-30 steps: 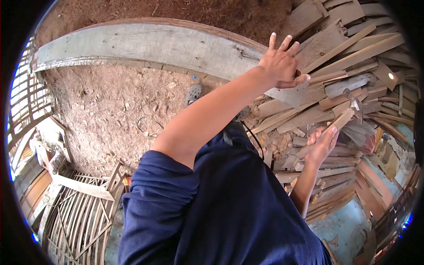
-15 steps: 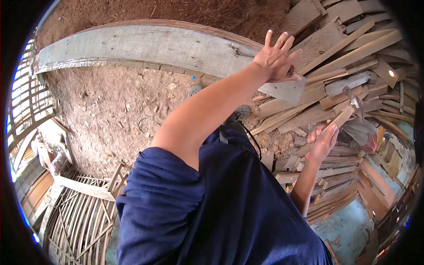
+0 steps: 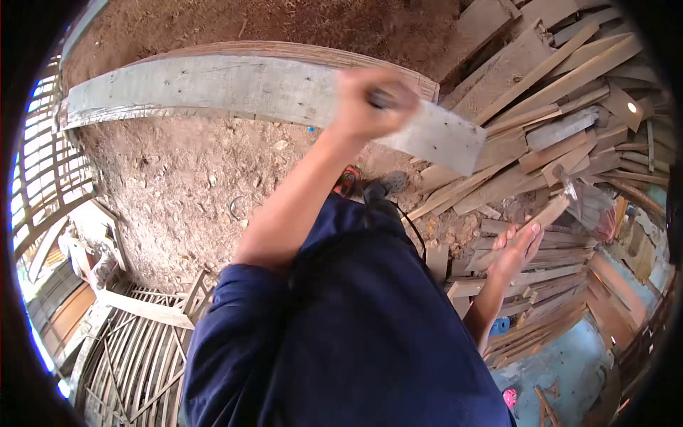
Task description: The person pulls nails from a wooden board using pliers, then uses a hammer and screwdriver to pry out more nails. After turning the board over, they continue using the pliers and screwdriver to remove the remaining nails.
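My left hand (image 3: 373, 107) is smeared by motion above the right part of a long, pale, weathered plank (image 3: 213, 82). A small dark patch shows at its fingers, and I cannot tell whether it holds something. Low on the right, my right hand (image 3: 518, 250) is closed around the wooden handle of a hammer (image 3: 551, 210). The hammer's metal head points up and right, away from my body, over the scrap wood.
Loose boards and sticks (image 3: 498, 149) are heaped at the right, beyond the plank's end. Dirt floor (image 3: 178, 178) with chips lies between the plank and my feet. A slatted wooden frame (image 3: 135, 349) stands lower left. Pale blue floor (image 3: 562, 363) shows lower right.
My left hand has swung left along the plank from its right end, its spread fingers now blurred. My right hand keeps the hammer in nearly the same place.
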### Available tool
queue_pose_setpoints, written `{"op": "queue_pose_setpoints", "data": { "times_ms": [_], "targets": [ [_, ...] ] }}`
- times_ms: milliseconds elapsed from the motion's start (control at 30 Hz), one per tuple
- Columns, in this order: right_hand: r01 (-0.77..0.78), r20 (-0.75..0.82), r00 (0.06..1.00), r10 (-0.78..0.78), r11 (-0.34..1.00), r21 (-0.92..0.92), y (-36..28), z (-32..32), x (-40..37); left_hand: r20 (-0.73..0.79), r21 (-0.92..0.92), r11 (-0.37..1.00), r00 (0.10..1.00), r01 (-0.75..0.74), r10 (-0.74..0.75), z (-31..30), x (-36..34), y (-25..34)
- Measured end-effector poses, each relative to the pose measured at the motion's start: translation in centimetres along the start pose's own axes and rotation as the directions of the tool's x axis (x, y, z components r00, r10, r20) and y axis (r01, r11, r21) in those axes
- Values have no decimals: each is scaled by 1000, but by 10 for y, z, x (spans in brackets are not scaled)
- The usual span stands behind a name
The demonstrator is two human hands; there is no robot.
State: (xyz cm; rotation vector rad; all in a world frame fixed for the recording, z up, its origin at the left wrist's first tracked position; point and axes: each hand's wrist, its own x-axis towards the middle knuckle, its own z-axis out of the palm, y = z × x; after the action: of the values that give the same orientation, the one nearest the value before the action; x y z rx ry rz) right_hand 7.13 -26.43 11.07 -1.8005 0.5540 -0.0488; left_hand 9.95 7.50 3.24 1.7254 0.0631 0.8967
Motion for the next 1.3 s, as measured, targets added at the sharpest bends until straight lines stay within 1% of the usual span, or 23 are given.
{"op": "queue_pose_setpoints", "data": {
  "times_ms": [33,67,133,167,233,267,300,333,400,433,467,500,567,667,700,733,800,867,900,1000,1067,1167,1300],
  "targets": [
    [-13,-37,999,12,1000,-20,3,-2,0,-179,-233,972,982,21,-64,-12,5,-17],
    [-23,-45,999,22,1000,-18,6,-2,-2,-330,-456,890,929,0,-169,-25,12,-26],
    [-48,-60,997,49,999,23,6,-2,-3,-409,-689,709,729,148,-549,-41,21,-26],
    [-61,-39,997,61,998,9,5,-1,-5,-406,-689,709,730,151,-550,-41,18,-27],
    [-98,-29,995,98,995,29,5,8,-9,-364,-657,708,714,259,-598,-36,6,-29],
    [-129,-15,991,130,990,50,6,12,-11,-359,-656,705,712,268,-604,-35,2,-31],
    [-131,82,989,123,987,97,10,12,-15,-350,-672,692,709,265,-612,-33,-3,-31],
    [-133,79,989,126,986,97,19,14,-18,-343,-687,678,706,261,-620,-32,-6,-29],
    [-7,240,971,11,1000,-16,45,23,-20,-344,-683,674,689,282,-637,-30,-10,-27],
    [-8,235,972,11,1000,-14,62,28,-17,-332,-676,678,702,289,-630,-29,-14,-32],
    [159,258,960,-103,966,-203,80,34,-12,-318,-669,681,714,297,-624,-28,-17,-36],
    [319,304,929,-209,870,-376,93,41,-7,-314,-669,681,718,297,-621,-27,-19,-39],
    [325,285,930,-231,879,-349,111,53,3,-377,-680,701,716,217,-587,-25,-19,-42],
    [335,255,930,-263,892,-303,114,71,15,-378,-720,658,671,220,-638,-21,-16,-41],
    [272,225,951,-211,919,-286,105,76,19,-377,-719,658,670,224,-639,-19,-15,-41],
    [207,196,968,-158,941,-266,99,81,23,-382,-716,669,690,200,-615,-18,-13,-41],
    [214,218,961,-169,956,-200,100,83,34,-380,-713,677,711,181,-591,-14,-10,-42],
    [312,192,947,-259,888,-339,98,84,38,-383,-704,690,728,170,-569,-12,-6,-40],
    [308,191,948,-255,889,-339,98,85,39,-381,-702,690,728,173,-570,-11,-7,-43],
    [266,185,956,-226,935,-235,82,92,32,-354,-631,736,754,244,-553,-11,-9,-49],
    [154,145,983,-116,944,-291,61,94,22,-308,-600,771,828,214,-469,-10,-8,-48],
    [171,162,977,-136,960,-223,56,85,22,-224,-556,798,882,234,-414,-11,-6,-50],
    [178,185,972,-145,968,-177,39,80,15,-170,-538,801,897,263,-409,-10,-8,-51]
  ]
}}
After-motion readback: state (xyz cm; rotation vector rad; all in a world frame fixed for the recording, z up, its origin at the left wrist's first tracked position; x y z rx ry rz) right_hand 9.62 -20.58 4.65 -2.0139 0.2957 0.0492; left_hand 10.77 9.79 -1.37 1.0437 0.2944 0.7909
